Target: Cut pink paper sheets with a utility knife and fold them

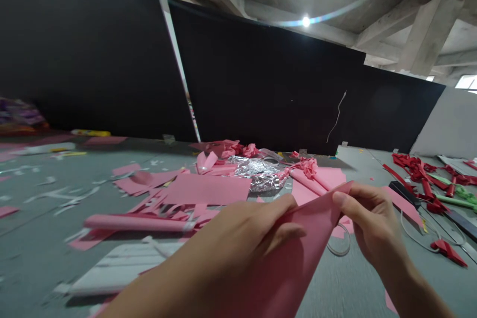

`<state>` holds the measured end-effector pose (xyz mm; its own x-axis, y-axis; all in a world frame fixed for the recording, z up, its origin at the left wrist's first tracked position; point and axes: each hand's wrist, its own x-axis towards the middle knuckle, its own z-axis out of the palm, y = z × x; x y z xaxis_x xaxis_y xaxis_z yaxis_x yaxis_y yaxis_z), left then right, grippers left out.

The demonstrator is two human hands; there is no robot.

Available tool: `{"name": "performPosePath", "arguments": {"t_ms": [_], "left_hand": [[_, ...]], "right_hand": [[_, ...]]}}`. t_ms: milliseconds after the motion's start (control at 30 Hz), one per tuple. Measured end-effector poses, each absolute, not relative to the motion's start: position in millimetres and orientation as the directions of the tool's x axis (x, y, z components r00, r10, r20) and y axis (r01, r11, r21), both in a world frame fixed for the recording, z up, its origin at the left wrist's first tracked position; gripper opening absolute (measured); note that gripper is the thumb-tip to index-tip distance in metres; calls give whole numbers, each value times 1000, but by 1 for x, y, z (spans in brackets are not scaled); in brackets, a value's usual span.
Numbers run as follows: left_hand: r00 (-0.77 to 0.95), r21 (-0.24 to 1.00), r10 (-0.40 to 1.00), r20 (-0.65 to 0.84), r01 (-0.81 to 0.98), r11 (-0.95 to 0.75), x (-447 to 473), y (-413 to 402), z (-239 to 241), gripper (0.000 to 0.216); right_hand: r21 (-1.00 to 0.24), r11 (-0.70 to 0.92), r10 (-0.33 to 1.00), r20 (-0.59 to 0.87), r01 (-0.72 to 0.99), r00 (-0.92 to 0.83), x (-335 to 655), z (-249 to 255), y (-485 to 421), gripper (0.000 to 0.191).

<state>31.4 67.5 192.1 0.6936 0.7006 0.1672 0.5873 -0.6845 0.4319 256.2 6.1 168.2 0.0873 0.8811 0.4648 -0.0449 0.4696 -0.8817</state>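
A pink paper sheet point(298, 253) is held up in front of me over the grey table point(37, 248). My left hand point(246, 233) pinches its upper left edge between thumb and fingers. My right hand point(368, 218) pinches the sheet's top right corner. Both hands are closed on the paper. Below the hands the sheet hangs down and hides part of the table.
Pink paper scraps point(208, 189) and a rolled pink tube point(137, 222) lie ahead. Crumpled foil point(261, 174) sits behind them. Red ribbon pieces point(421, 171) and a cable point(413, 233) lie at the right. Black panels point(261, 84) stand along the table's far edge.
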Motion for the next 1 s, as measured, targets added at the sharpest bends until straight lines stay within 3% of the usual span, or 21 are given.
{"name": "performPosePath", "arguments": {"t_ms": [167, 500, 1000], "left_hand": [[699, 423, 708, 98, 615, -665, 29, 67, 197, 31], [735, 427, 622, 269, 488, -761, 25, 68, 186, 35], [751, 367, 598, 280, 492, -790, 23, 66, 179, 23]], "right_hand": [[-869, 495, 864, 491, -15, 110, 260, 169, 6, 26], [-870, 493, 854, 490, 34, 174, 261, 167, 5, 25], [-869, 493, 852, 492, 40, 180, 263, 165, 7, 30]]}}
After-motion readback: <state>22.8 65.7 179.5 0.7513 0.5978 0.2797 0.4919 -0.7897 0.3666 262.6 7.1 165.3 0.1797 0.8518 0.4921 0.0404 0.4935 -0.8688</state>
